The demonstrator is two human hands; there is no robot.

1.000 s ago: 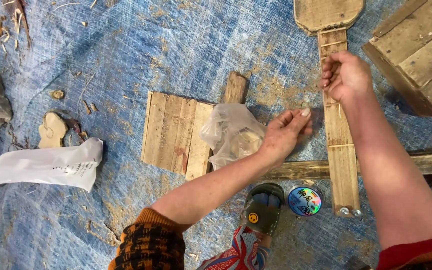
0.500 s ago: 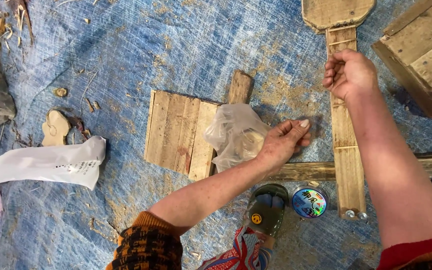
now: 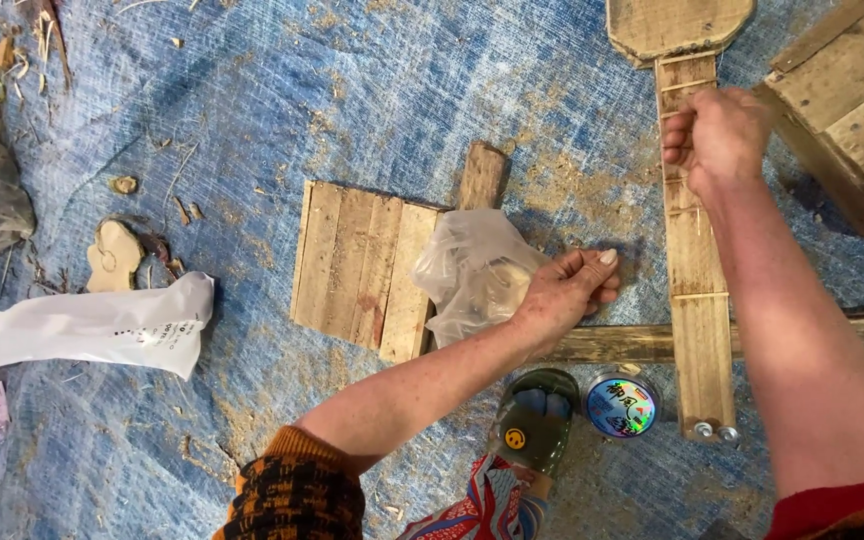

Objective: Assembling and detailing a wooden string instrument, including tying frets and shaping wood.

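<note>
- Ground: blue woven tarpaulin (image 3: 252, 130) strewn with sawdust and wood chips.
- White plastic bag (image 3: 102, 325), far left, lying flat.
- Slatted wooden panel (image 3: 352, 262), centre; clear plastic bag (image 3: 467, 265) touches its right edge.
- Left hand (image 3: 567, 290), fingers pinched together; what it grips cannot be made out.
- Round spool (image 3: 620, 405), beside the foot.
- Right hand (image 3: 717, 135), fisted on the long fretted wooden neck (image 3: 697, 330); assembly appears unfinished.

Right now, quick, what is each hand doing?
Left hand: fingers pinched shut beside the clear plastic bag; what they hold cannot be told.
Right hand: closed over the long wooden plank.
</note>
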